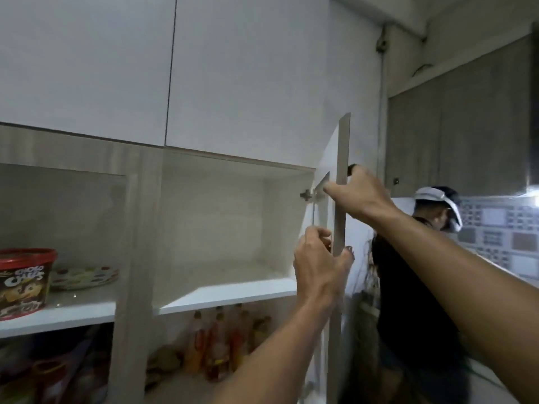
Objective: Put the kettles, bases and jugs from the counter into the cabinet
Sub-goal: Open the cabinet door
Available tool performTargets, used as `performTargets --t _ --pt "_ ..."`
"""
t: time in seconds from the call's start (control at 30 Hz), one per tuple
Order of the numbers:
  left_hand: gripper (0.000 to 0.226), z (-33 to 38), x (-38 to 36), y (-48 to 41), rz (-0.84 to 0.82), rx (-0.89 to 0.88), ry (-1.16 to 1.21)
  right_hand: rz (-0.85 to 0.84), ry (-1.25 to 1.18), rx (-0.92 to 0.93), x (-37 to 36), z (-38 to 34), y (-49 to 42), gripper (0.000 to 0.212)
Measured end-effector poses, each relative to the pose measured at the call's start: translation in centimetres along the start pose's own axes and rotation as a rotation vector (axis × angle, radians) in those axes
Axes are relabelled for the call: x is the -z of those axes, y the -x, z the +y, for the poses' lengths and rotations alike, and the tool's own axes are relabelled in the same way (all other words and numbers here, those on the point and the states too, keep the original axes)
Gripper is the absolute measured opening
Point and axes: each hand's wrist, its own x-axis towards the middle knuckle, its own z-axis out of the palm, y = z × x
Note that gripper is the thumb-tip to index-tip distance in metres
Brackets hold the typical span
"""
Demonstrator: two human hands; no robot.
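Observation:
The wall cabinet stands in front of me with its door (pixel 341 158) swung out, seen edge-on. My right hand (pixel 360 196) grips the door's edge high up, near the dark knob. My left hand (pixel 318 263) holds the same edge lower down, fingers wrapped around it. The compartment behind the door has a bare white shelf (pixel 230 293) with nothing on it. No kettle, base or jug is in view, and the counter is out of sight.
The left compartment holds a red-lidded snack tub (pixel 23 282) and a spotted plate (pixel 84 277). Several bottles (pixel 224 339) stand on the shelf below. A person in a black shirt (pixel 414 287) stands close on the right, by a tiled wall.

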Motion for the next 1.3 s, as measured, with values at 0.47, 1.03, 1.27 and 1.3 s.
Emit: performTargets --t 0.47,1.03,1.27,1.3 --pt "0.078 1.0 -26.1 8.2 -0.387 0.304 0.045 0.081 -0.095 -0.416 9.3 27.3 -0.5 0.048" --pt "0.097 -0.9 -37.0 6.2 -0.824 0.33 -0.235 0.342 0.122 -0.338 11.8 38.3 -2.9 0.029" --pt "0.086 -6.4 -22.9 4.6 -0.492 0.376 -0.413 -0.113 0.057 -0.093 2.5 27.3 0.0 0.04" --pt "0.082 -7.7 -19.7 4.5 -0.427 0.394 -0.46 -0.175 0.043 -0.082 0.3 25.6 0.8 0.041"
